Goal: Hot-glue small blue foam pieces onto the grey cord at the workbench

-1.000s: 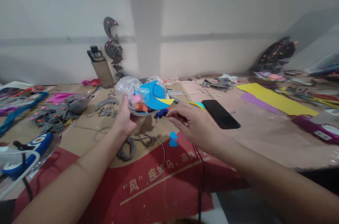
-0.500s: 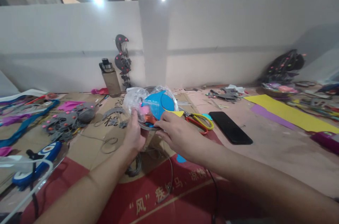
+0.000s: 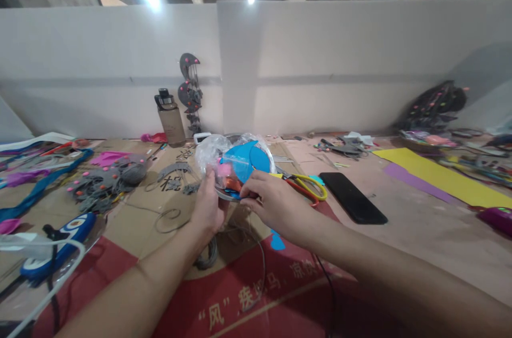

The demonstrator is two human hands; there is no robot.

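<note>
The left hand (image 3: 210,207) clasps a seemingly light bowl (image 3: 226,195), best held by its stiffer rim, above central cardboard (image 3: 138,220); the right hand (image 3: 278,204) pinches at its near-right edge, on what is unclear.

The only view looks from the person's head, forward and down over both forearms, with the grip (image 3: 256,188) mid-frame, the worktop (image 3: 416,220) around and below it.
</note>
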